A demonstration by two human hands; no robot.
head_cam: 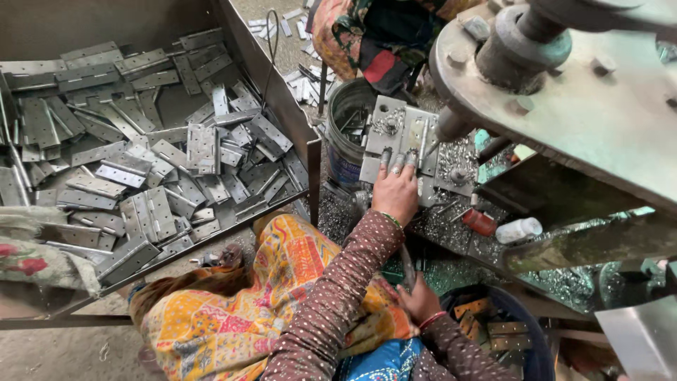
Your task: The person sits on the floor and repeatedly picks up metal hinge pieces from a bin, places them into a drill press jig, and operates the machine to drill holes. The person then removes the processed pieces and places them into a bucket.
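Observation:
My left hand (395, 192) reaches forward and lies fingers-down on a silver metal hinge (399, 131) that rests on the drill table (451, 236). It presses the hinge flat. The drill bit (431, 146) of the grey drill press (564, 99) hangs just right of my fingertips, over the hinge. My right hand (420, 299) is lower, close to my lap, with its fingers closed around a thin grey metal lever (407, 267). Both arms wear brown dotted sleeves.
A large metal tray (278, 92) at the left is heaped with several silver hinges (151, 162). A bucket (345, 152) of parts stands beside the table; a blue tub (536, 353) of rusty hinges sits at lower right. Red (480, 222) and white (518, 229) bottles lie among shavings. Another person's patterned clothing (374, 39) is at the top.

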